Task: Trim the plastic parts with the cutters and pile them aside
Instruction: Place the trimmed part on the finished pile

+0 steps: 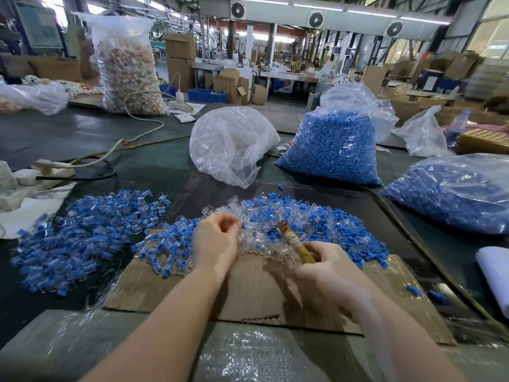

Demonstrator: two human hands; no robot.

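Note:
A heap of clear and blue plastic parts (297, 219) lies on the cardboard sheet (248, 288) in front of me. To the left spreads a second pile of blue-and-clear parts (82, 230). My left hand (217, 238) hovers at the near edge of the heap with its fingers curled round a small clear part (236, 224). My right hand (327, 268) grips the yellow, tape-wrapped handles of the cutters (296, 242), whose tip points up-left into the heap.
A clear bag (234, 144) of clear pieces and a bag of blue parts (336, 150) stand behind the heap. Another blue-filled bag (454, 191) lies at right. A power strip and cables (55, 168) lie at left. A tall sack (129, 67) stands far left.

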